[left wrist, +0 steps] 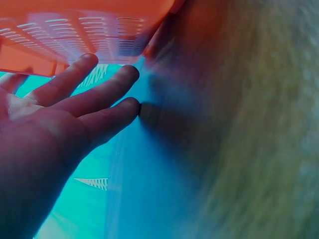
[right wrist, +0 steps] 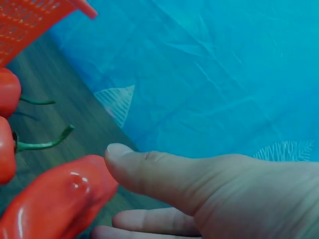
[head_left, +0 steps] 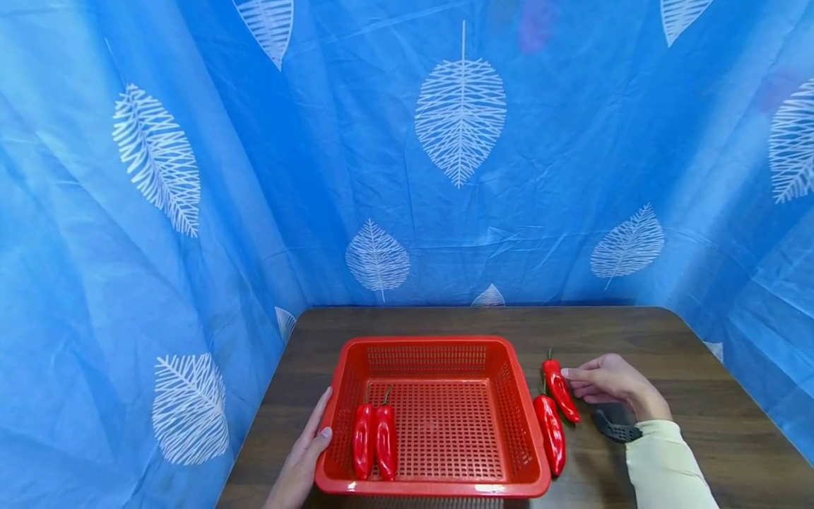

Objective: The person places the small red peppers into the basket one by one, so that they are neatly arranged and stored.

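Observation:
My left hand (head_left: pixel 302 449) touches the left outer side of a red plastic basket (head_left: pixel 432 488); in the left wrist view its fingers (left wrist: pixel 99 92) are straight and spread beside the basket wall. Inside the basket, at its left, two red peppers (head_left: pixel 363 442) lie side by side, stems pointing away. At the basket's right, my right hand (head_left: pixel 607 382) pinches the tip of a red pepper (right wrist: pixel 60 199) between thumb and fingers. Two more red peppers with green stems lie close by: one against the basket (head_left: pixel 550 435), the other partly out of the right wrist view (right wrist: pixel 5 152).
The basket stands on a dark wooden table (head_left: pixel 674 346). A blue curtain (head_left: pixel 540 177) with white leaf prints hangs behind and at both sides. A dark band (head_left: pixel 613 428) is around my right wrist.

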Demonstrator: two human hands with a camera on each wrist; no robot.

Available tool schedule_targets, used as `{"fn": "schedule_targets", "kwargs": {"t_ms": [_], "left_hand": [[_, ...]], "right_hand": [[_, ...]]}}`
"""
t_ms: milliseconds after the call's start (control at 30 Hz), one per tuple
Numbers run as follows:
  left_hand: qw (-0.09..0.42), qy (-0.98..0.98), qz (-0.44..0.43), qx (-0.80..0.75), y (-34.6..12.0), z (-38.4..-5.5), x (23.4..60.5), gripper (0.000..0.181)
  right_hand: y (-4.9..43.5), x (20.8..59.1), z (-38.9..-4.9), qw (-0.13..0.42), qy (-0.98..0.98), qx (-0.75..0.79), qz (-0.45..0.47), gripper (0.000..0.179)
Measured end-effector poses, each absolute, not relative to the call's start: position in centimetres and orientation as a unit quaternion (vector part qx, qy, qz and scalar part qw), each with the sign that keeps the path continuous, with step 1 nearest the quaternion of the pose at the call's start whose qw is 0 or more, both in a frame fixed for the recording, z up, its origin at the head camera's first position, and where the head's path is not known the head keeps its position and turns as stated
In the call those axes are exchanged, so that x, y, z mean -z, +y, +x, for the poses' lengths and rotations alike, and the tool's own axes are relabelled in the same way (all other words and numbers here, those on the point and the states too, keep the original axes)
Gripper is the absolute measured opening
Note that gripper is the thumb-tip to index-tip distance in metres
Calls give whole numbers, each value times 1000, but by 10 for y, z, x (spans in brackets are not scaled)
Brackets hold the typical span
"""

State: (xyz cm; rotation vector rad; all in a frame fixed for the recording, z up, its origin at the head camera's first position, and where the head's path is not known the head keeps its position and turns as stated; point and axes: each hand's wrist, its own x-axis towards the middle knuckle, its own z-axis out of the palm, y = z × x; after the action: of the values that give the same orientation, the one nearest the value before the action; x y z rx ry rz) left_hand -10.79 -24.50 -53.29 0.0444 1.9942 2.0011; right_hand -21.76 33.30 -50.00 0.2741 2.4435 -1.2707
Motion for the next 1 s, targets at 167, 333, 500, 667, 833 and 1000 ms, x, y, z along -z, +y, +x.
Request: {"fn": "schedule_targets", "kwargs": {"t_ms": [167, 333, 500, 667, 833, 1000], "left_hand": [[157, 699, 17, -698, -245, -110, 531, 76], [161, 697, 23, -699, -246, -109, 532, 75], [160, 694, 36, -701, -247, -107, 533, 73], [159, 693, 36, -703, -247, -107, 533, 73], [160, 692, 32, -703, -247, -107, 533, 74], [158, 693, 31, -703, -246, -107, 532, 74]], "right_hand": [[327, 502, -222, 181, 873, 438, 110, 55], [320, 502, -225, 171, 888, 414, 106, 48], [314, 499, -226, 164, 900, 389, 107, 42], [307, 496, -225, 157, 915, 357, 102, 35], [300, 493, -225, 148, 925, 338, 90, 31], [299, 493, -226, 145, 927, 333, 90, 31]]}}
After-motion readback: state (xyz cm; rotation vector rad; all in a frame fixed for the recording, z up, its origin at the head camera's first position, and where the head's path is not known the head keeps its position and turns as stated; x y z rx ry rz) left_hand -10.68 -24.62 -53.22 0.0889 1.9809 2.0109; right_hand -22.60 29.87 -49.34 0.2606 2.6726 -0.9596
